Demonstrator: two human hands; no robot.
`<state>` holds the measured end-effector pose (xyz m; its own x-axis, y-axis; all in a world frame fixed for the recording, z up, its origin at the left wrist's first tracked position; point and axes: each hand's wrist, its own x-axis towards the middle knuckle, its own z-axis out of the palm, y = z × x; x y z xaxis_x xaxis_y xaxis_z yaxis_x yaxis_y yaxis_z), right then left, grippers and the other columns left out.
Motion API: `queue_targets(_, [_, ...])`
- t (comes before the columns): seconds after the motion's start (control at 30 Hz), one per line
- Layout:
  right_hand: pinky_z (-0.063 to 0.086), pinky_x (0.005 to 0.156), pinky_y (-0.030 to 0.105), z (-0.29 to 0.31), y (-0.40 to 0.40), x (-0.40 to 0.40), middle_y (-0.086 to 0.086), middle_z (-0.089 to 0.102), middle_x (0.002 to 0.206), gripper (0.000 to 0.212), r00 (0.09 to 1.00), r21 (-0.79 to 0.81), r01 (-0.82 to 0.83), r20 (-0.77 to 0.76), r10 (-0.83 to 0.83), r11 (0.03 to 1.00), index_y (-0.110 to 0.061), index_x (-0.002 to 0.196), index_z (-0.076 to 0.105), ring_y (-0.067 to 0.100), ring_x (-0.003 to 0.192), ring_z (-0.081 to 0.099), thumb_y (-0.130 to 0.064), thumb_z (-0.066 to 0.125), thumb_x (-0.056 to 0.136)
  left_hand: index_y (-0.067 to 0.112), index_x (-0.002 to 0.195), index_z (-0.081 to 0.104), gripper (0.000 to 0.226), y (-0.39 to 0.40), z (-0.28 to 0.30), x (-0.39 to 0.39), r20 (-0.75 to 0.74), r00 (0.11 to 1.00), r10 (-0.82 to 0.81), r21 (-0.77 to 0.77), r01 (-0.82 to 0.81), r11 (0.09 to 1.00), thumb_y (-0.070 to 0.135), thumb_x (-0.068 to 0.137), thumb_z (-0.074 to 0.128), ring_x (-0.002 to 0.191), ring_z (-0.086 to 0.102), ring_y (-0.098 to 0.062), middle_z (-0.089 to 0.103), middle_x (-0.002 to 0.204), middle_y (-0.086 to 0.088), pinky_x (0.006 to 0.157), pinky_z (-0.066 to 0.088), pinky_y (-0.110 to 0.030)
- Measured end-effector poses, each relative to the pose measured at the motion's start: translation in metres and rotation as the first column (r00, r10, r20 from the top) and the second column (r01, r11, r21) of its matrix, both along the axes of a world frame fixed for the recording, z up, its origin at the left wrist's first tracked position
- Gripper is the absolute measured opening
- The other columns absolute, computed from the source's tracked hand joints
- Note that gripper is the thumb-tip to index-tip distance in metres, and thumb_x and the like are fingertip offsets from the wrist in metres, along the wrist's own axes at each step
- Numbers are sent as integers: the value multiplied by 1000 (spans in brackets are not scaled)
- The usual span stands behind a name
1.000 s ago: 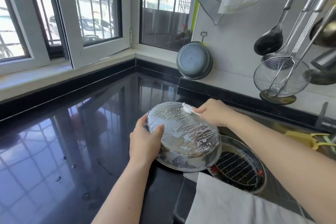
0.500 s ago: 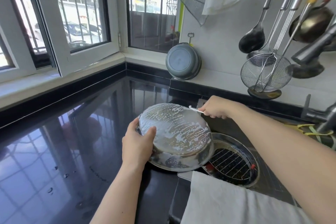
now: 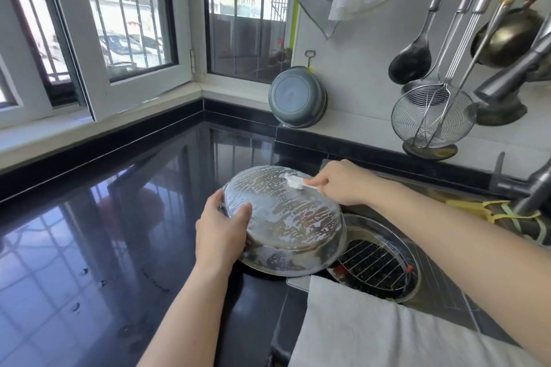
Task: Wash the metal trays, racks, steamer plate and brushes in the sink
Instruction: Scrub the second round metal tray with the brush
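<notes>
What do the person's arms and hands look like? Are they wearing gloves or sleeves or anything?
No gloves and no sleeves. Both forearms are bare all the way to the picture's edge. The left hand and the right hand show no rings, watch or bracelets. The fingers are bare too, and the nails that show look short and plain.

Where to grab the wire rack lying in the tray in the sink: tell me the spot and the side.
Hook fingers over the wire rack's near right rim, beside the red tip, coming straight down. It lies flat in the round tray, so only the top is open, and the soapy pan in the left hand overhangs its left edge.
</notes>
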<state>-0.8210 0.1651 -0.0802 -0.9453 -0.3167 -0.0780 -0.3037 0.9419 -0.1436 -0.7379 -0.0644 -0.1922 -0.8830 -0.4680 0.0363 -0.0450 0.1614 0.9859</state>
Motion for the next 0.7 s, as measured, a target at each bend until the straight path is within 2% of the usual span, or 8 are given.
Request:
queue_targets(0.13, [49, 86, 32, -5, 20, 3, 6, 67, 128, 44, 998, 29, 64, -18, -64, 998, -43, 134, 63, 29, 106, 62, -17, 44, 104, 32, 151, 45, 67, 1, -1, 2, 1, 1000, 5, -17, -5, 1000, 39, 89, 69, 123, 54, -14, 55, 124, 17, 92, 44, -34])
queue_targets(0.2, [49, 79, 33, -11, 27, 12, -8, 71, 100, 42, 998, -41, 52, 23, -51, 998, -44, 132, 64, 21, 84, 63, -19, 47, 104, 32, 151, 45, 66, 1, 0, 0, 1, 1000, 13, -7, -13, 1000, 38, 90, 70, 112, 57, -12, 56, 123, 15, 85, 43, -31])
queue_targets(0.23, [48, 73, 33, -12, 31, 15, -19, 62, 86, 41, 998, -50, 60, 24, -58, 997, -44, 132, 64, 15, 72, 59, -19, 48, 103, 32, 151, 45, 66, 1, -1, 0, -3, 1000, 12, -2, -12, 1000, 38, 90, 70, 109, 58, -12, 57, 125, 14, 83, 43, -31])
queue_targets(0.3, [48, 71, 34, -13, 44, 17, -21, 47, 68, 42, 996, -23, 92, -13, -92, 995, -45, 131, 65, 11, 65, 51, -19, 47, 103, 32, 150, 46, 65, 3, -1, 0, -3, 1000, 12, -7, -12, 1000, 38, 90, 70, 108, 58, -12, 58, 125, 13, 82, 43, -31])
queue_targets(0.37, [50, 71, 35, -17, 47, 21, -17, 54, 68, 41, 997, -54, 78, -19, -79, 996, -48, 130, 64, 14, 64, 52, -21, 49, 103, 32, 150, 46, 66, 2, 0, 0, -2, 1000, 14, -15, -14, 1000, 39, 89, 71, 111, 59, -13, 59, 124, 14, 86, 46, -33])
queue_targets(0.47, [46, 62, 33, -24, 42, 27, -11, 66, 85, 39, 998, -107, 55, 13, -54, 993, -49, 128, 65, 17, 60, 52, -23, 51, 102, 29, 150, 47, 67, 1, -2, -1, 2, 1000, 9, -31, -9, 999, 39, 88, 71, 122, 59, -16, 58, 120, 16, 98, 49, -38])
queue_targets(0.57, [45, 59, 33, -21, 53, 29, -9, 62, 79, 43, 986, -124, 158, -29, -163, 980, -48, 129, 65, 19, 61, 54, -20, 48, 102, 27, 150, 47, 66, 2, 1, 1, -4, 1000, 1, -42, -1, 999, 37, 89, 71, 129, 55, -18, 55, 118, 17, 102, 47, -39])
queue_targets(0.7, [34, 53, 29, -24, 66, 50, -3, 69, 73, 38, 984, -192, 180, 22, -179, 965, -44, 129, 66, 14, 54, 41, -20, 52, 103, 29, 149, 48, 66, 0, 0, 0, 6, 1000, 3, -32, -3, 999, 39, 87, 70, 129, 54, -19, 55, 115, 18, 106, 48, -46])
